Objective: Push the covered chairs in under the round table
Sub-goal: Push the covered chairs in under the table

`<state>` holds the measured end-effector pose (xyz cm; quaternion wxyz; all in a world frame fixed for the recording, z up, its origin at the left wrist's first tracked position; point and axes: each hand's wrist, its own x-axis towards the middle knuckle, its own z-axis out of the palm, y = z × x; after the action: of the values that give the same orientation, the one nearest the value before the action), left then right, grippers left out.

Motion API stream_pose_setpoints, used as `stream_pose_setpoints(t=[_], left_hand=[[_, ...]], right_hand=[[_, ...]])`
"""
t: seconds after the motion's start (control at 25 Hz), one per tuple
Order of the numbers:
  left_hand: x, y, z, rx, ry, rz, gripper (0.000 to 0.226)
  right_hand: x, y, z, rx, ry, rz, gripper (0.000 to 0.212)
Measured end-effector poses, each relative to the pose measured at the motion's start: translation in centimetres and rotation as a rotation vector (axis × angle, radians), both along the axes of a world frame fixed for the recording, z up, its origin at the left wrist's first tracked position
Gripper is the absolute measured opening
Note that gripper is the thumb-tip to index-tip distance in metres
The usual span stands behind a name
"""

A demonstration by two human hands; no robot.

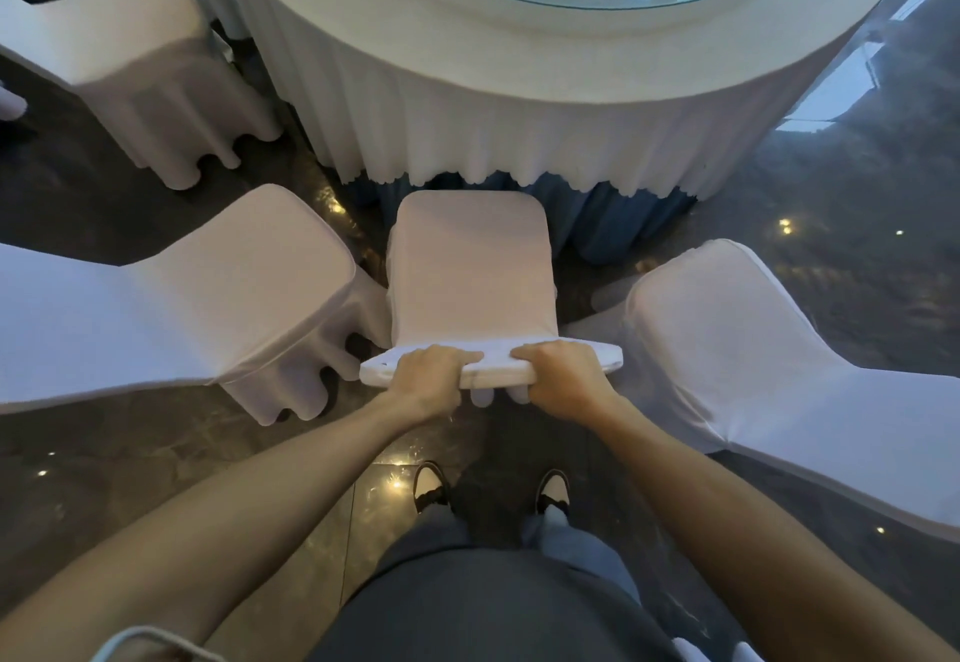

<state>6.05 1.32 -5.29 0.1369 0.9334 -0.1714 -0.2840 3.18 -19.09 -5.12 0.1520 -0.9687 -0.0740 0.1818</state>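
**Gripping the middle chair, ready to push**

Gripping the top of the middle chair's (470, 266) back, the left hand (423, 383) and right hand (563, 381) curl their fingers over its edge. Its seat front sits just short of the round table's (467, 53) skirt. Next, likely a straight push forward between the left chair (208, 292) and right chair (753, 349). No containers are visible.
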Motion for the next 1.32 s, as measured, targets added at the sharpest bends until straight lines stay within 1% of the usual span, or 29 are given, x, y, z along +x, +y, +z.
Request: stream_pose_setpoints(t=[0.08,0.2,0.44,0.52,0.64,0.72,0.88,1.0,1.16,1.32], left_hand=[[2.2,0.2,0.1,-0.01,-0.003,-0.004,0.065],[5.1,0.8,0.0,-0.013,-0.013,-0.02,0.06],[10.9,1.9,0.3,-0.052,0.003,-0.029,0.037],[12.5,1.5,0.3,-0.065,-0.01,-0.031,0.034],[14.4,0.0,0.4,-0.087,0.013,-0.007,0.037],[16.1,-1.1,0.5,-0.066,-0.033,-0.01,0.041],[19.7,-3.2,1.1,0.019,-0.053,-0.002,0.038],[22.6,-4.3,1.3,0.026,-0.085,-0.002,0.038],[25.5,-5.2,0.8,-0.038,-0.087,0.021,0.042],[26.4,-5.7,0.5,-0.033,-0.065,0.008,0.043]], right_hand=[[1.8,0.4,-0.2,-0.018,-0.002,-0.035,0.036],[4.1,1.5,-0.5,-0.044,-0.021,-0.081,0.035],[9.0,2.7,-0.5,-0.068,-0.04,-0.109,0.031],[10.8,2.4,-0.5,-0.087,-0.035,-0.12,0.029],[13.2,1.2,-1.1,-0.075,-0.005,-0.139,0.031],[15.1,0.1,-0.8,-0.104,0.017,-0.126,0.035],[18.8,-2.0,-0.6,-0.098,0.009,-0.105,0.031],[21.6,-3.0,-0.2,-0.106,-0.001,-0.084,0.03],[24.4,-3.8,0.2,-0.085,-0.025,-0.11,0.03],[25.1,-4.5,-0.4,-0.043,0.017,-0.164,0.034]])
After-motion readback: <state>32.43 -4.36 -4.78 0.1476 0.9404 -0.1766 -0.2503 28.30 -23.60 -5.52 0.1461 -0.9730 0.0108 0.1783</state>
